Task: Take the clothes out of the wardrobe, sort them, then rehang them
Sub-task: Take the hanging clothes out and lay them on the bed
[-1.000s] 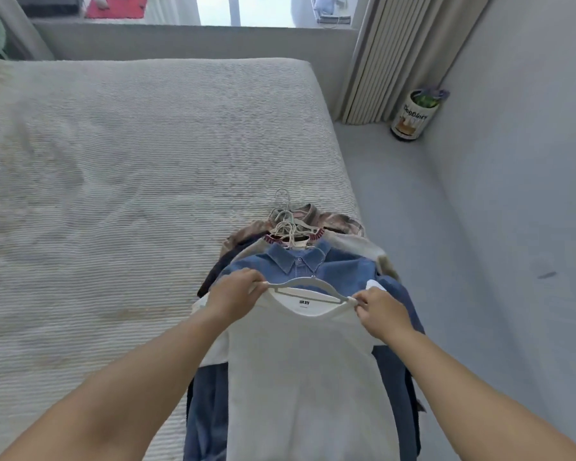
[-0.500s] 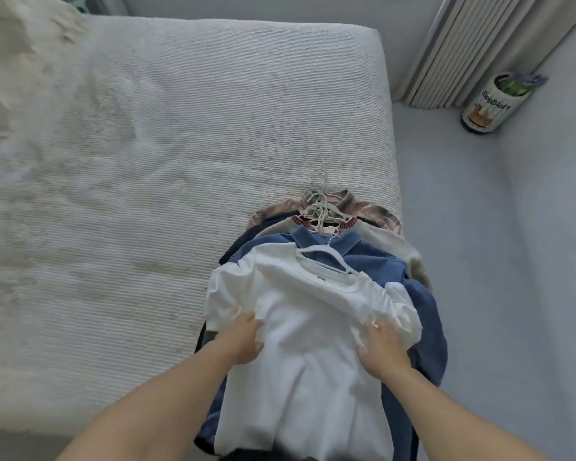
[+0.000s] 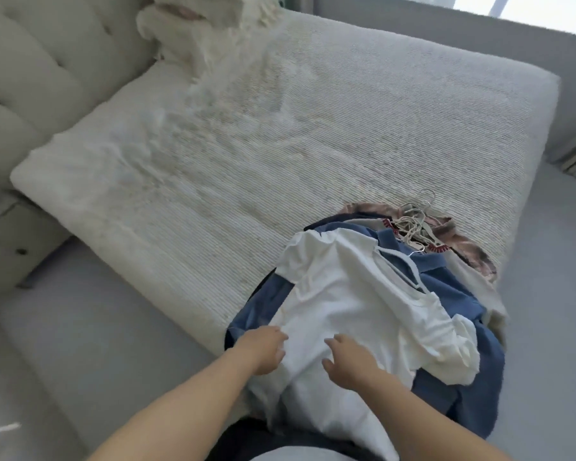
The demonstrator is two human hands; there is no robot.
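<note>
A white T-shirt (image 3: pixel 356 294) on a white hanger (image 3: pixel 400 265) lies on top of a pile of clothes at the near right corner of the bed (image 3: pixel 263 134). Under it are a blue denim shirt (image 3: pixel 446 287), a beige garment and a plaid one (image 3: pixel 469 251), with a tangle of hanger hooks (image 3: pixel 414 219) at the far end. My left hand (image 3: pixel 263 349) has its fingers curled at the T-shirt's left edge. Fingers spread, my right hand (image 3: pixel 350 361) rests flat on the shirt's lower front.
A padded headboard (image 3: pixel 47 68) and a crumpled cream blanket (image 3: pixel 207 31) are at the bed's far left. A nightstand (image 3: pixel 0 234) stands at the left edge. Grey floor (image 3: pixel 552 311) runs along the right side and in front of the bed.
My hands let go of the hanger's shoulders and slid down the white T-shirt to its lower part. The shirt now lies on the pile. My view swung left and down.
</note>
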